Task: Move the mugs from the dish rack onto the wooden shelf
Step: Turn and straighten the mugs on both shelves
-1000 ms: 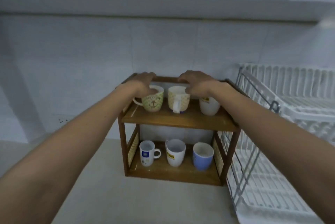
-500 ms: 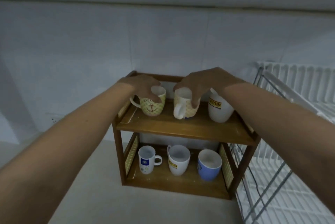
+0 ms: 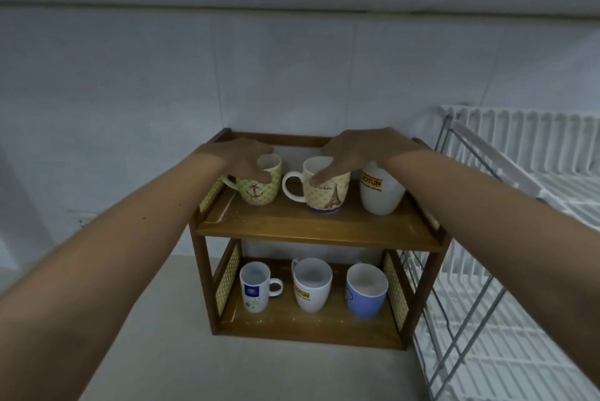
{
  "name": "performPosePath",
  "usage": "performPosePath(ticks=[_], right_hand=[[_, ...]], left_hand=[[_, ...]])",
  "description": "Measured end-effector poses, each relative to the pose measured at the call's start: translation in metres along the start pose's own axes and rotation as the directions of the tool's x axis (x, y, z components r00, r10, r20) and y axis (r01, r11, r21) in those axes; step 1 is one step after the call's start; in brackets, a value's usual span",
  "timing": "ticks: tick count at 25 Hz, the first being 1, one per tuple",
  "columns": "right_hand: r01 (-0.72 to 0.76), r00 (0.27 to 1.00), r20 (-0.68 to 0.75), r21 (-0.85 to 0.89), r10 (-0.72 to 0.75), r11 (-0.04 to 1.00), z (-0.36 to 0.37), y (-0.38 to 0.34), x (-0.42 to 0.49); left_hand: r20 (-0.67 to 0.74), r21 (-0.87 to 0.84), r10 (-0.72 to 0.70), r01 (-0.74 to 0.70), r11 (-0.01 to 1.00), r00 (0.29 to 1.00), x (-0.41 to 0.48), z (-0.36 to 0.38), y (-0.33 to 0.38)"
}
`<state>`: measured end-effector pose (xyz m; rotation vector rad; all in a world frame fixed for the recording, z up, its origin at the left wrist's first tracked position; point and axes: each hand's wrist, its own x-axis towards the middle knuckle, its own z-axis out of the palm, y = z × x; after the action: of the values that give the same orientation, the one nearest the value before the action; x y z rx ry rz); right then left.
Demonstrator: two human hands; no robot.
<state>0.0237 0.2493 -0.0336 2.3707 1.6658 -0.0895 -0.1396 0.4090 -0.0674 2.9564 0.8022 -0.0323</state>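
The wooden shelf (image 3: 308, 228) has two tiers with three upright mugs on each. On the top tier stand a green anchor mug (image 3: 259, 191), a Paris mug (image 3: 329, 194) with an Eiffel tower print, and a white Jotun mug (image 3: 380, 196). My left hand (image 3: 240, 157) grips the anchor mug from above at its rim. My right hand (image 3: 357, 150) rests over the Paris mug's rim, thumb on its front. Below stand a white mug with a blue logo (image 3: 255, 287), a second white Jotun mug (image 3: 311, 287) and a blue mug (image 3: 365, 293).
A white wire dish rack (image 3: 519, 173) stands right of the shelf, touching its side; no mugs show in its visible part. The shelf sits on a pale counter (image 3: 162, 352) against a tiled wall. A wall socket (image 3: 82, 218) is at the left.
The Paris mug has turned under my right hand: its handle, which faced front, now points left and the tower print faces me. My left hand stays on the anchor mug.
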Motion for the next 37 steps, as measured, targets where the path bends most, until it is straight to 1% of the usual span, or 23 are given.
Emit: performPosePath(ticks=[2, 3, 5, 7, 8, 10, 12, 14, 15, 19, 22, 24, 28, 34, 37], right_hand=[[-0.069, 0.997, 0.029, 0.042, 0.068, 0.997, -0.016, 0.017, -0.01], [-0.104, 0.993, 0.056, 0.029, 0.102, 0.994, -0.022, 0.028, -0.015], [-0.196, 0.969, 0.143, -0.037, 0.199, 0.98, -0.023, 0.045, -0.024], [-0.249, 0.954, 0.149, -0.087, 0.26, 0.965, -0.012, 0.052, -0.029], [-0.24, 0.961, 0.125, -0.073, 0.247, 0.968, -0.007, 0.054, -0.031], [-0.192, 0.975, 0.114, 0.019, 0.189, 0.981, -0.003, 0.059, -0.035], [-0.154, 0.979, 0.152, 0.103, 0.138, 0.983, -0.005, 0.063, -0.039], [-0.165, 0.972, 0.198, 0.175, 0.13, 0.971, -0.007, 0.066, -0.042], [-0.168, 0.969, 0.214, 0.185, 0.127, 0.968, -0.007, 0.065, -0.043], [-0.131, 0.966, 0.24, 0.153, 0.092, 0.98, -0.01, 0.065, -0.047], [-0.142, 0.969, 0.223, 0.141, 0.109, 0.98, -0.009, 0.065, -0.048], [-0.149, 0.97, 0.209, 0.125, 0.121, 0.981, -0.008, 0.063, -0.048], [-0.164, 0.972, 0.188, 0.098, 0.144, 0.982, -0.005, 0.063, -0.049], [-0.141, 0.981, 0.124, -0.057, 0.147, 0.988, -0.005, 0.061, -0.051], [-0.158, 0.974, 0.158, -0.041, 0.162, 0.987, -0.004, 0.062, -0.052]], left_hand=[[0.055, 0.016, -0.022, 0.021, 1.0, 0.998, 0.0, -0.005, 0.006], [0.057, 0.003, -0.013, 0.013, 1.0, 0.998, 0.0, -0.01, 0.012], [0.007, -0.105, 0.057, -0.056, 0.993, 0.998, 0.002, -0.016, 0.032], [-0.029, -0.202, 0.136, -0.139, 0.97, 0.99, 0.004, -0.014, 0.062], [-0.019, -0.198, 0.165, -0.166, 0.966, 0.986, 0.006, -0.009, 0.078], [0.004, -0.114, 0.18, -0.178, 0.977, 0.984, 0.012, 0.004, 0.1], [-0.025, -0.066, 0.164, -0.166, 0.984, 0.986, 0.017, 0.011, 0.106], [-0.054, -0.083, 0.164, -0.169, 0.982, 0.985, 0.021, 0.012, 0.102], [-0.058, -0.097, 0.169, -0.174, 0.98, 0.984, 0.022, 0.012, 0.1], [-0.052, -0.147, 0.179, -0.185, 0.972, 0.982, 0.025, 0.015, 0.094], [-0.061, -0.185, 0.183, -0.191, 0.964, 0.981, 0.028, 0.016, 0.09], [-0.076, -0.192, 0.204, -0.215, 0.958, 0.976, 0.028, 0.019, 0.09], [-0.094, -0.258, 0.233, -0.25, 0.933, 0.968, 0.032, 0.027, 0.09], [-0.094, -0.276, 0.271, -0.286, 0.917, 0.958, 0.034, 0.027, 0.091], [-0.088, -0.332, 0.288, -0.301, 0.894, 0.954, 0.02, 0.024, 0.083]])
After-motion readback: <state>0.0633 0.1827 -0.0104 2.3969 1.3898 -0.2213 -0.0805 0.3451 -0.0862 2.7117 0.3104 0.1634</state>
